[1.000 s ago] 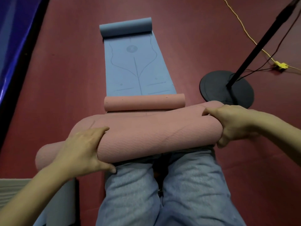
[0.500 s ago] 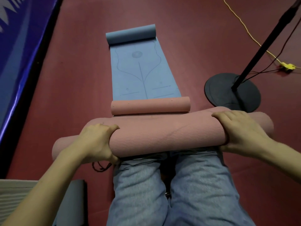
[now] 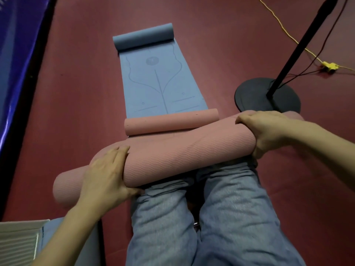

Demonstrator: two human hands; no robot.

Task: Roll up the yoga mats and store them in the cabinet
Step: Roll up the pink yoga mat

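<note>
A thick pink rolled yoga mat [image 3: 188, 152] lies across my knees, tilted with its right end farther away. My left hand [image 3: 107, 175] grips it near the left end, fingers over the top and thumb underneath. My right hand [image 3: 269, 131] grips it near the right end. Just beyond lies a thinner pink roll [image 3: 171, 121] on the floor. Behind that a blue yoga mat [image 3: 161, 81] is spread flat, with its far end curled into a roll [image 3: 143, 36].
A black round stand base [image 3: 255, 95] with a slanted pole sits on the red floor at right, with a yellow cable [image 3: 288, 33] and dark wires behind it. A blue banner [image 3: 17, 54] runs along the left. A grey-white ribbed object [image 3: 17, 242] is at lower left.
The rolled pink mat has tilted, its right end swinging away from me. My left hand has slid over the top of the roll; my right hand keeps its grip.
</note>
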